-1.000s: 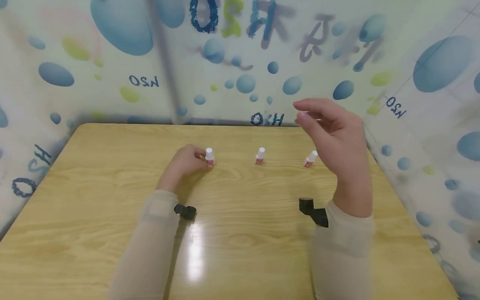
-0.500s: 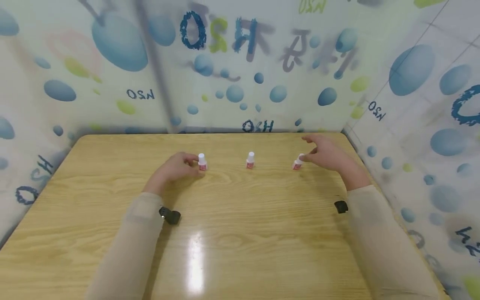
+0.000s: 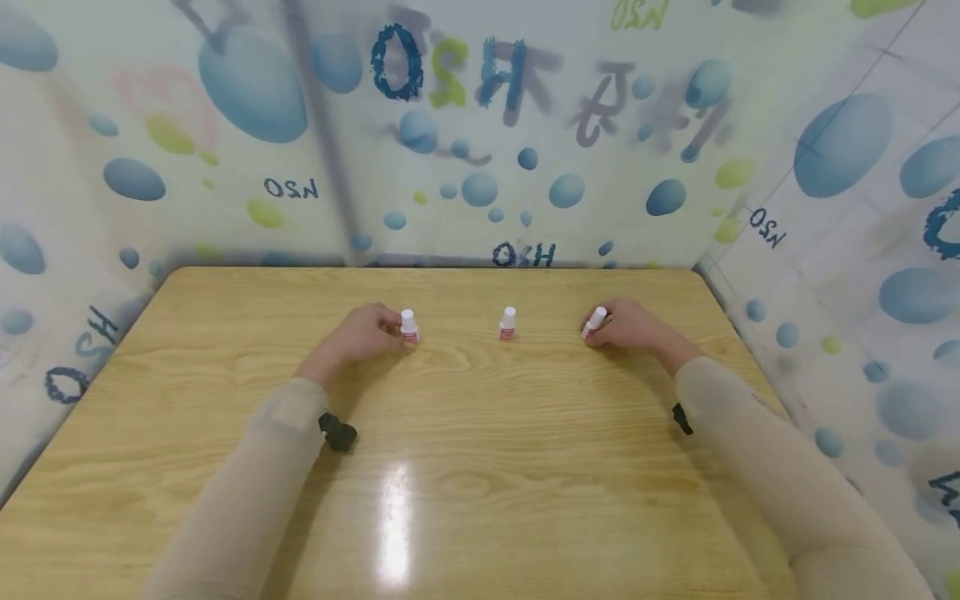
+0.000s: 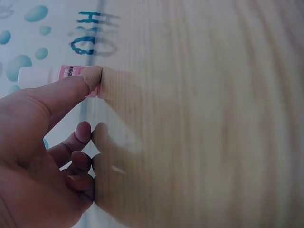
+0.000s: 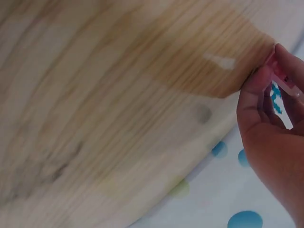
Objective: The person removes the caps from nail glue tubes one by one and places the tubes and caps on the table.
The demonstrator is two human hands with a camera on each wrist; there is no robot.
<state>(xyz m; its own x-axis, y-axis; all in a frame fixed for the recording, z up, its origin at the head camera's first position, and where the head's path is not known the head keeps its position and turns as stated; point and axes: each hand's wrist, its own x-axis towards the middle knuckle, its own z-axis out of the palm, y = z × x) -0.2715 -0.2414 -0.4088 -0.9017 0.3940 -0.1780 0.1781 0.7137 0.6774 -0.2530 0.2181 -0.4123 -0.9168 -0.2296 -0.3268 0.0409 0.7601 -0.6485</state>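
Observation:
Three small white-capped bottles with red labels stand in a row toward the back of the wooden table. My left hand [image 3: 358,336] pinches the left bottle [image 3: 408,327]. In the left wrist view, the thumb presses on that bottle's pink label [image 4: 71,71], and the other fingertips touch the tabletop. The middle bottle [image 3: 507,324] stands upright, apart from both hands. Around the right bottle [image 3: 597,317], my right hand [image 3: 633,325] closes its thumb and fingers. That bottle leans to the right. The right wrist view shows only a pink part of it [image 5: 280,73] between the fingertips.
The wooden table [image 3: 480,467] reaches back to a wall sheet [image 3: 480,225] printed with blue and green drops. Another printed sheet [image 3: 847,275] borders the right side. A black wrist camera [image 3: 339,433] sits on the left sleeve.
My right hand has come down from above the table to the right bottle and taken hold of it. The left hand has stayed at its bottle. The head view has shifted.

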